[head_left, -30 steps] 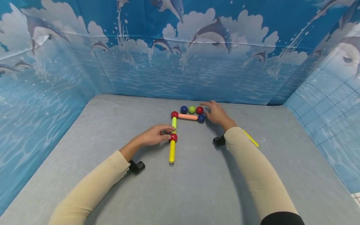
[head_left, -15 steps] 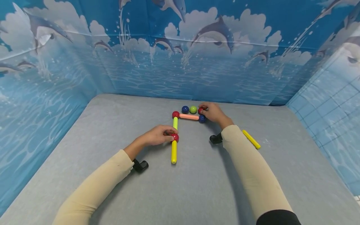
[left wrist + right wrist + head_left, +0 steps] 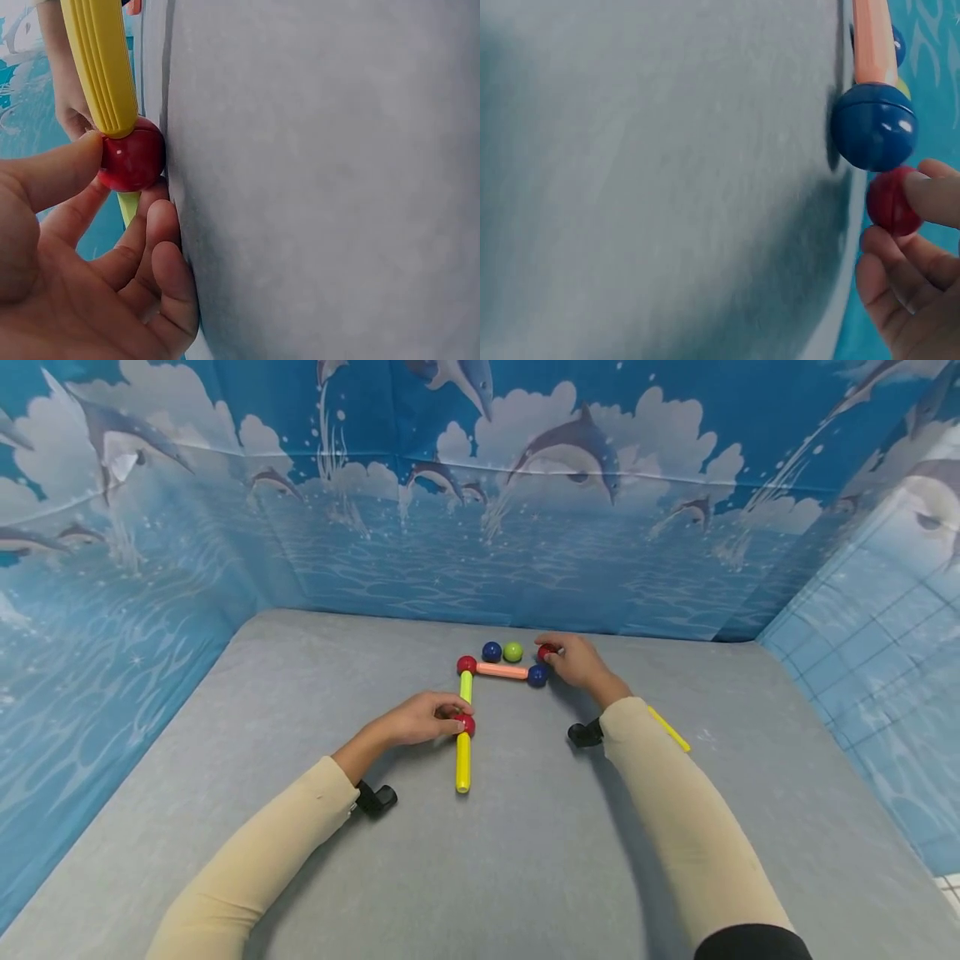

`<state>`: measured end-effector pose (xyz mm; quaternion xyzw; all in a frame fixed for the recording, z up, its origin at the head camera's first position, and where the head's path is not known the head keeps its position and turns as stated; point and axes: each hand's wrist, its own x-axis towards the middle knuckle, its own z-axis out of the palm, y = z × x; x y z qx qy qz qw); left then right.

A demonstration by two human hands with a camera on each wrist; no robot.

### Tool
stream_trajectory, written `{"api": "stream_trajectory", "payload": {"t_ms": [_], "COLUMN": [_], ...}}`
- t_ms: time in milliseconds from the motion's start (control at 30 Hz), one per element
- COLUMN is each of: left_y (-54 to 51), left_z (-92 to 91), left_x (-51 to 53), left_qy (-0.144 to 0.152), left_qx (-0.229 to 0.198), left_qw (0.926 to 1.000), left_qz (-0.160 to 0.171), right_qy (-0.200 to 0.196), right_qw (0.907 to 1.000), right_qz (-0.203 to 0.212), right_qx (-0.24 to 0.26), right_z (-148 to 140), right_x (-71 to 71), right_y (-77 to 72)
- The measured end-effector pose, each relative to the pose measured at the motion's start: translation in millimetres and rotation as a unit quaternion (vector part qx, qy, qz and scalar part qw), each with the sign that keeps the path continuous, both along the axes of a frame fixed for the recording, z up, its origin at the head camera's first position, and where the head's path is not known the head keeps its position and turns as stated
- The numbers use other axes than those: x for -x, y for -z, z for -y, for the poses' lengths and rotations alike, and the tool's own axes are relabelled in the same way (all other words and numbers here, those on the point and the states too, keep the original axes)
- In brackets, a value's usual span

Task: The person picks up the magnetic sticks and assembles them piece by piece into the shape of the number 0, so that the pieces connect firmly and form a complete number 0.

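Note:
My left hand [image 3: 422, 718] pinches the red ball [image 3: 135, 156] at the middle of a line of sticks. A yellow stick [image 3: 463, 764] joins that ball on the near side and a lime stick [image 3: 467, 685] on the far side. The lime stick runs to another red ball [image 3: 467, 665] at the corner, from which an orange stick [image 3: 502, 671] leads right to a blue ball [image 3: 875, 127]. Just behind that blue ball, my right hand [image 3: 576, 662] pinches a loose red ball [image 3: 894, 201] between thumb and fingers.
A loose blue ball [image 3: 491, 652] and a lime ball [image 3: 513, 652] lie behind the orange stick. A second yellow stick [image 3: 669, 729] is partly hidden by the right sleeve. Dolphin-printed cloth [image 3: 480, 568] rises behind the grey table surface [image 3: 525, 827].
My right hand has taken hold of the loose red ball and shifted it right, away from the lime ball. My left thumb and fingers have closed onto the middle red ball.

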<state>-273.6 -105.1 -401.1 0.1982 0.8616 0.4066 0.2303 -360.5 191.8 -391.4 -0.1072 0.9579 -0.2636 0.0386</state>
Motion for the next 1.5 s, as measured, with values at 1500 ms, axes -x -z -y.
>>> {"api": "stream_trajectory", "payload": {"t_ms": [1500], "left_y": [3.2], "left_z": [4.3], "left_x": [4.6], "left_qy": [0.010], "left_qx": [0.001], "left_qw": [0.9999], "left_qz": [-0.008], "right_qy": [-0.241], "right_qw": [0.9624], "right_qz": [0.040], "right_qx": [0.118], "right_z": [59.9], "right_x": [-205.3], "right_y": [5.3]}}
